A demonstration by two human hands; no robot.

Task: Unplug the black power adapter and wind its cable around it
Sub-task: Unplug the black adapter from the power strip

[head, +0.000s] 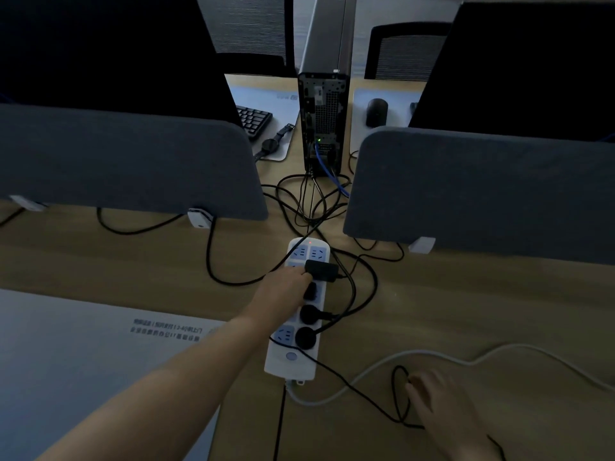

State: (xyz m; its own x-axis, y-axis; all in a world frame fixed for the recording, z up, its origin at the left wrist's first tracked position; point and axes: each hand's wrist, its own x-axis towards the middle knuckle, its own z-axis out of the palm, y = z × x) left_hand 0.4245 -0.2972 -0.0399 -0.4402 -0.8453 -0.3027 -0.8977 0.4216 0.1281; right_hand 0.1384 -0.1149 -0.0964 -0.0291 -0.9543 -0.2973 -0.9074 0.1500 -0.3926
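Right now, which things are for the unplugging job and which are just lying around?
For the job: black power adapter, its cable, white power strip, left hand, right hand.

Just lying around: keyboard, watch, mouse, computer tower.

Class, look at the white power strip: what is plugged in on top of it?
On the power strip: a black adapter gripped by the left hand, a small plug and two round plugs. The sockets beneath them are covered.

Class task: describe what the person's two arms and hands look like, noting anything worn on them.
Both are bare. The left hand and its long forearm show no sleeve, watch or glove. The right hand also has no ring, band or sleeve in view.
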